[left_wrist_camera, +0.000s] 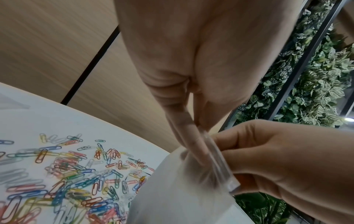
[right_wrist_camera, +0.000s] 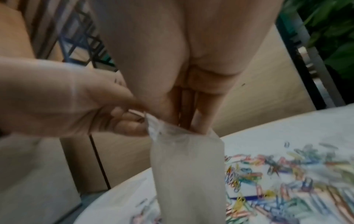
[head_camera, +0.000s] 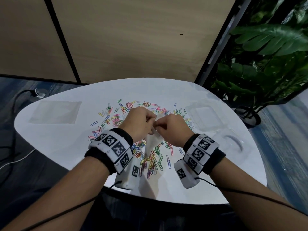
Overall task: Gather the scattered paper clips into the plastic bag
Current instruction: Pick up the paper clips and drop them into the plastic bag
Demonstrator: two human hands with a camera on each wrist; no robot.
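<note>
Many coloured paper clips (head_camera: 115, 118) lie scattered over the middle of a white table (head_camera: 66, 144). Both hands hold a small translucent plastic bag (head_camera: 152, 144) upright above the pile. My left hand (head_camera: 152, 118) pinches the bag's top rim from the left and my right hand (head_camera: 160, 126) pinches it from the right. In the left wrist view my left fingers (left_wrist_camera: 188, 136) reach into the zip rim of the bag (left_wrist_camera: 182, 194), with clips (left_wrist_camera: 76, 181) below. The right wrist view shows my right fingers (right_wrist_camera: 191, 119) at the bag's (right_wrist_camera: 187, 174) mouth. I see no clips in the bag.
A second flat plastic bag (head_camera: 55, 111) lies at the table's far left. Clear plastic containers (head_camera: 202, 117) sit on the right side. A potted plant (head_camera: 266, 64) stands beyond the right edge. Cables (head_camera: 18, 100) run over the floor at left.
</note>
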